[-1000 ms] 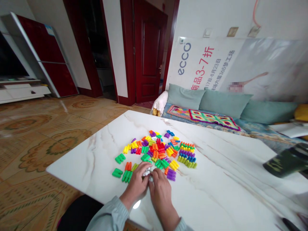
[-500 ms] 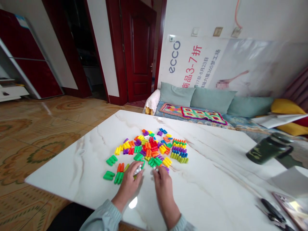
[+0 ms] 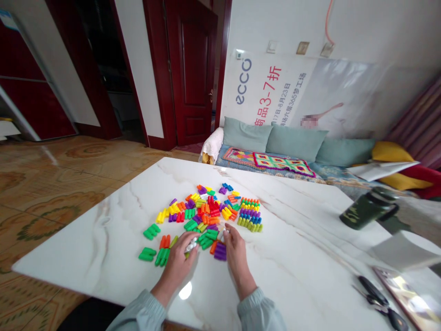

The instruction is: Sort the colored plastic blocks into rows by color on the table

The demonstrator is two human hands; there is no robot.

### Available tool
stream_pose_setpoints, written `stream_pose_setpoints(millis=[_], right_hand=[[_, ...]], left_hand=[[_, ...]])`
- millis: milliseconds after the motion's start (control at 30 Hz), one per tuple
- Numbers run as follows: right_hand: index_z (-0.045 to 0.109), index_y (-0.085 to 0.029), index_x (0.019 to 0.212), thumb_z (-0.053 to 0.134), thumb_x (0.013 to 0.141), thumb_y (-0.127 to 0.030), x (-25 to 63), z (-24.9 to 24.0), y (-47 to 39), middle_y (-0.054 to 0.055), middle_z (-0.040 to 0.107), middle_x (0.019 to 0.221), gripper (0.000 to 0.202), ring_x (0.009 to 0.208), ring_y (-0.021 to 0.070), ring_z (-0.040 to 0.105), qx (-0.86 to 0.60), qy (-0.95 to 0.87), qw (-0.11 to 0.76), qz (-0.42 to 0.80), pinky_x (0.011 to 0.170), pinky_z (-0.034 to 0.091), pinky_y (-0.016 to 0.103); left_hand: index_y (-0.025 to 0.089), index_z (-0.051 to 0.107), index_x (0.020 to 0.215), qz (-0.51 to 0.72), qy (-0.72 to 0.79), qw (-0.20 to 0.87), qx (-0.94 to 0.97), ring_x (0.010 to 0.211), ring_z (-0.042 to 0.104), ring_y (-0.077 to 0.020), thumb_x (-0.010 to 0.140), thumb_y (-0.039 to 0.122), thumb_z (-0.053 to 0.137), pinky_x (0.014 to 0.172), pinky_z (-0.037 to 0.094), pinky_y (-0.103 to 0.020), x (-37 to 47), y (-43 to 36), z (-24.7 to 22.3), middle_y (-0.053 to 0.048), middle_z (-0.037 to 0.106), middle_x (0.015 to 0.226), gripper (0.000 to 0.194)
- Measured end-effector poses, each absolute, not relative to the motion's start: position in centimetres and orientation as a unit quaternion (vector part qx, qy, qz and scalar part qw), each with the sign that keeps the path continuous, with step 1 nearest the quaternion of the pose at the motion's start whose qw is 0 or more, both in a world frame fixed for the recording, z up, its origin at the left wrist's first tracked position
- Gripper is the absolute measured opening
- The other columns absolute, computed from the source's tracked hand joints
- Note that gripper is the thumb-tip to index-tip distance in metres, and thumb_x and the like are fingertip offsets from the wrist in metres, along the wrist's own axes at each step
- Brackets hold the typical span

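My left hand (image 3: 182,255) is closed around several white rounded plastic pieces (image 3: 191,244), beside the near edge of a spread of coloured pieces. My right hand (image 3: 236,250) pinches a white piece (image 3: 223,234) between thumb and fingers; the fingers partly cover it. Just left of that hand lies a purple piece (image 3: 220,252) made of joined tubes. Between my hands sits a green piece (image 3: 208,239). Farther out are red pieces (image 3: 213,208) in a heap and neat rows of coloured pieces (image 3: 250,215).
Everything lies on a white marble-patterned table (image 3: 292,276). At its right are a dark green flask (image 3: 367,209), scissors (image 3: 381,301), paper (image 3: 403,250) and a shiny flat object (image 3: 409,294). A sofa with cushions (image 3: 299,140) stands behind the table.
My right hand has moved forward and to the right across the pieces, uncovering the purple piece on its left. My left hand keeps its white pieces. The camera view has turned slightly right.
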State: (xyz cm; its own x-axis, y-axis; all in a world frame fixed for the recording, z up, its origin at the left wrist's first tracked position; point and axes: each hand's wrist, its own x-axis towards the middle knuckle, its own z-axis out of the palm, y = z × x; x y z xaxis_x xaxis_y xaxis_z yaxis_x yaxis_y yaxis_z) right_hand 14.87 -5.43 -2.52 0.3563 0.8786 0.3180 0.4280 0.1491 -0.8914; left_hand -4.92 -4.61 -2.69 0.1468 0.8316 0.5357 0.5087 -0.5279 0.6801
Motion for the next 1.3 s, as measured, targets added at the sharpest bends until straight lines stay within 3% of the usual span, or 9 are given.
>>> stream_pose_setpoints(millis=[200,400,767,967,1167,1300], right_hand=[[0.067,-0.018,0.089,0.041,0.093,-0.050,20.1,-2.5,-7.0,0.012,0.071,0.091,0.041,0.089,0.0258,0.063,-0.692,-0.509,0.508,0.057,0.082,0.050,0.040],[0.068,-0.017,0.091,0.044,0.090,-0.047,22.3,-3.5,-6.6,0.014,0.071,0.101,0.038,0.094,0.0264,0.064,-0.684,-0.516,0.509,0.083,0.086,0.049,0.041],[0.067,-0.016,0.093,0.044,0.090,-0.048,23.0,-3.7,-6.5,0.015,0.071,0.102,0.040,0.096,0.0261,0.065,-0.683,-0.519,0.508,0.084,0.087,0.049,0.040],[0.067,-0.016,0.089,0.041,0.093,-0.047,22.8,-3.4,-6.8,0.012,0.066,0.091,0.040,0.082,0.0232,0.062,-0.710,-0.511,0.483,0.045,0.074,0.048,0.035],[0.068,-0.018,0.091,0.047,0.090,-0.037,21.8,-3.2,-4.9,0.009,0.067,0.090,0.028,0.080,0.0209,0.063,-0.655,-0.566,0.498,0.051,0.073,0.049,0.032],[0.069,-0.017,0.093,0.045,0.089,-0.030,21.6,-3.1,-3.8,0.009,0.068,0.092,0.027,0.083,0.0210,0.063,-0.664,-0.588,0.460,0.033,0.074,0.049,0.032]], left_hand=[[0.021,0.069,0.106,0.473,0.456,0.172,0.734,0.097,0.068,-0.0230,0.087,0.026,0.054,0.084,0.058,-0.035,-4.9,-4.6,-2.4,-0.008,0.071,0.104,0.025],[0.021,0.068,0.106,0.468,0.459,0.169,0.736,0.098,0.067,-0.0228,0.088,0.026,0.054,0.085,0.057,-0.035,-4.8,-4.5,-2.7,-0.008,0.071,0.105,0.024],[0.021,0.068,0.107,0.466,0.453,0.158,0.743,0.099,0.067,-0.0227,0.088,0.025,0.054,0.086,0.056,-0.035,-5.0,-4.5,-3.0,-0.008,0.070,0.105,0.024],[0.019,0.066,0.109,0.452,0.454,0.159,0.751,0.101,0.066,-0.0225,0.089,0.023,0.052,0.087,0.056,-0.036,-5.0,-4.4,-3.2,-0.009,0.069,0.108,0.025],[0.019,0.065,0.111,0.451,0.453,0.157,0.753,0.102,0.065,-0.0221,0.088,0.021,0.053,0.089,0.055,-0.036,-5.0,-4.3,-3.4,-0.009,0.068,0.109,0.026],[0.019,0.066,0.110,0.455,0.452,0.157,0.751,0.102,0.065,-0.0222,0.087,0.019,0.053,0.088,0.055,-0.035,-4.9,-4.4,-3.2,-0.008,0.069,0.109,0.026]])
